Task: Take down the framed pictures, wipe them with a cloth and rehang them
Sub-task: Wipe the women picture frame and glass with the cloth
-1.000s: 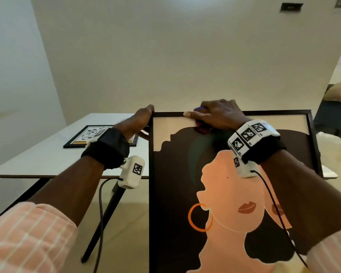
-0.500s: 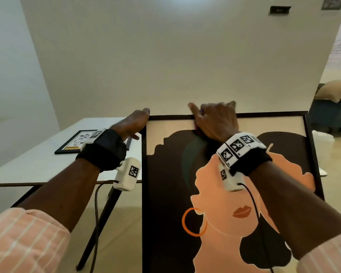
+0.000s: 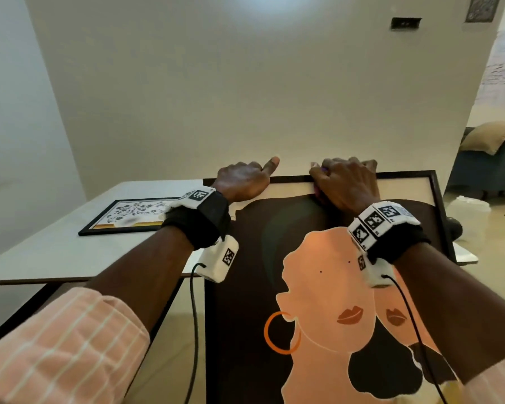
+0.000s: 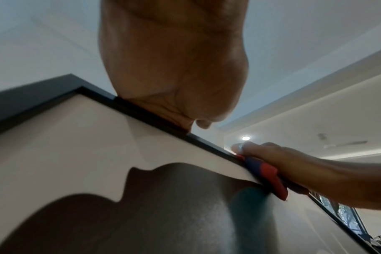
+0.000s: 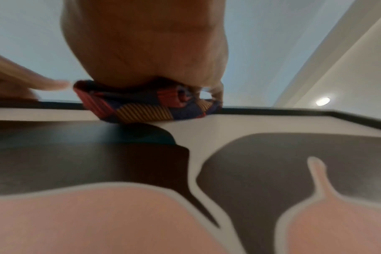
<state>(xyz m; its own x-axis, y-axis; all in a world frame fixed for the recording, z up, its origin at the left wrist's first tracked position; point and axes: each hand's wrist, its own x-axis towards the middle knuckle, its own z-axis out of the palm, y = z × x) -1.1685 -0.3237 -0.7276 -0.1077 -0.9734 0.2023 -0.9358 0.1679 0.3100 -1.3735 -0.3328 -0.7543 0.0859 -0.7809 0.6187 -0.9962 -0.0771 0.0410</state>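
A large black-framed picture (image 3: 245,301) of a woman's profile stands upright against the table's front edge. My left hand (image 3: 245,179) grips its top rail, fingers curled over the back and thumb pointing right; the left wrist view shows the palm (image 4: 174,68) on the rail (image 4: 141,113). My right hand (image 3: 344,182) holds a bunched red, blue and yellow cloth (image 5: 146,106) pressed against the top rail and glass (image 5: 272,154). The cloth (image 4: 265,173) shows under the right hand's fingers (image 4: 294,165). A smaller framed floral picture (image 3: 131,214) lies flat on the table.
The white table (image 3: 56,252) has dark legs and stands against a bare wall. A sofa with a tan throw (image 3: 484,158) stands at the right, with cables on the floor nearby. A dark wall plate (image 3: 405,23) sits high on the wall.
My left hand has slid from the frame's left corner rightward along the top rail. My right hand has pushed the cloth up onto the top edge.
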